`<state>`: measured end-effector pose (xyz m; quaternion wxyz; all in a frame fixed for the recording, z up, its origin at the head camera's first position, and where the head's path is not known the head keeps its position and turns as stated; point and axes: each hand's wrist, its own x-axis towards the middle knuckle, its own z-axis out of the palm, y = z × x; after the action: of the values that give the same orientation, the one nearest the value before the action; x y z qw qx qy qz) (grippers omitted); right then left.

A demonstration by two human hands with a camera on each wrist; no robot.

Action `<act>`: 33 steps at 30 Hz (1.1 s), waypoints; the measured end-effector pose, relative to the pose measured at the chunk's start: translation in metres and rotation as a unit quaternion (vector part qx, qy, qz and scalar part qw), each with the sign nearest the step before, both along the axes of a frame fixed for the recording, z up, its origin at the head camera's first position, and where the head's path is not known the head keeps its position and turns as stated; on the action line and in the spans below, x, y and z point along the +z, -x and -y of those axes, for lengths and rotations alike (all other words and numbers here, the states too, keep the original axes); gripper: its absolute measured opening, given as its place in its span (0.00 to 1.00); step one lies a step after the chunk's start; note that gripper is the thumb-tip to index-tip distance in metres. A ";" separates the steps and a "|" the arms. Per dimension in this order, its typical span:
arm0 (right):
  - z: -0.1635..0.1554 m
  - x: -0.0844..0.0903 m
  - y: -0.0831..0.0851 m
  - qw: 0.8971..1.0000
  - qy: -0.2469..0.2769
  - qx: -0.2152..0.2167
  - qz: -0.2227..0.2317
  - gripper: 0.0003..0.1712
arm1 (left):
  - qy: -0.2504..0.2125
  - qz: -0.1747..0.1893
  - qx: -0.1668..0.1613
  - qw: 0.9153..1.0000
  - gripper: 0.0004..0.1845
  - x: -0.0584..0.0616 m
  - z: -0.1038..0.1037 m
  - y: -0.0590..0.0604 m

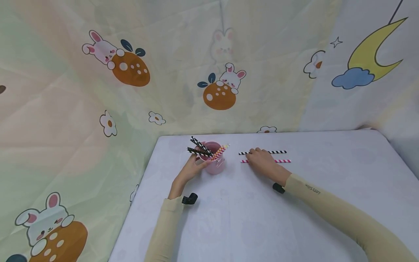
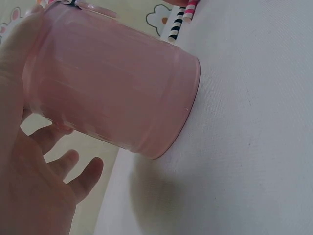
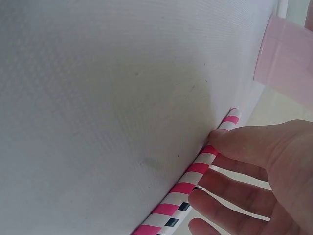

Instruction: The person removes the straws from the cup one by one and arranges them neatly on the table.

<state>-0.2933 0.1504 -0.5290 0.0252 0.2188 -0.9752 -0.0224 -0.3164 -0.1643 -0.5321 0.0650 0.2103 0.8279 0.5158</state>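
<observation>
"Pink, that cup [image 1: 215, 168], standing on the white counter [image 1: 222, 225]. And the left grip [image 1: 191, 169] has it?"

"Yes, grasping it up by the rim, with the thumb on the person's side. A few of the other fingers sit off the wall of it."

"What's inside?"

"Straws. The dark straws [image 1: 201, 146] lean out to the left, over the hand, and the orange straws [image 1: 220, 152] lean out to the right."

"And the right grip [image 1: 263, 163]?"

"Well apart from the cup, down at the counter, pinching the pink straw [image 1: 283, 161]. The thumb is on one side, fingers on the other."

"The black straw [image 1: 278, 152] too?"

"It lies just beside the pink one, roughly parallel, on the far side. The hand covers part of it; I can't tell whether it's held as well."

"And behind?"

"A cloth [image 1: 268, 87], printed with rabbits [image 1: 232, 77] and a yellow moon [image 1: 356, 52]."
</observation>
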 end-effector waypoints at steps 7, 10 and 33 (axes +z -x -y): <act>-0.001 -0.001 0.002 1.000 0.000 0.001 -0.004 0.12 | 0.006 0.008 0.001 1.000 0.43 0.001 -0.001 0.000; 0.000 -0.002 0.003 1.000 0.005 -0.002 -0.006 0.12 | 0.016 0.014 0.002 1.000 0.43 0.003 -0.002 -0.001; -0.002 0.016 0.002 0.989 0.141 -0.021 0.046 0.25 | 0.001 -0.005 -0.005 1.000 0.43 -0.001 -0.001 0.001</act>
<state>-0.2950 0.1520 -0.5125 0.0104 0.1933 -0.9731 0.1248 -0.3179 -0.1636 -0.5327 0.0641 0.2172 0.8275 0.5138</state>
